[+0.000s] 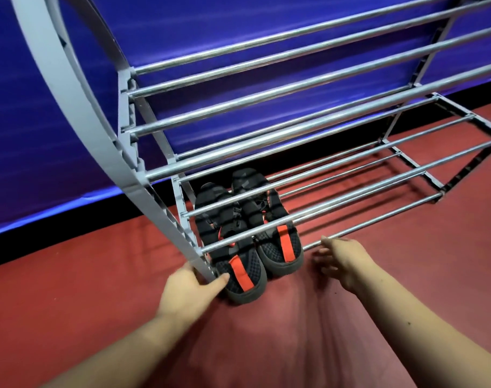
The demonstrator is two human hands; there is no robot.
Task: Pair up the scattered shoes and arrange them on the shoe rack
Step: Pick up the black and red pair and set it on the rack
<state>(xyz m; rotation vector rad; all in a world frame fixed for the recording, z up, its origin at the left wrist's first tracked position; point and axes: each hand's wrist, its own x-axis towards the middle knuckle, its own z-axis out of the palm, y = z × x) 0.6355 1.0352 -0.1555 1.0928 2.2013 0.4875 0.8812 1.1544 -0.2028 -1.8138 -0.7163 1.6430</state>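
Between my hands, the black mesh, orange-striped sneaker pair [266,253] lies pointing away on the bottom tier of the grey steel-tube shoe rack [266,140], left hand [188,287] touching it, grip unclear, right hand [342,261] spread empty.

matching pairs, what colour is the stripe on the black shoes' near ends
Orange-red stripe, seen best in head view.

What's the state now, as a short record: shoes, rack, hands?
shoes: left shoe and right shoe, black with orange straps, side by side, heels toward camera
place: left end of rack, under its lower bars
left hand: thumb on left shoe's heel; fingers hidden
right hand: open, empty, near rack's front
other shoes: none in view
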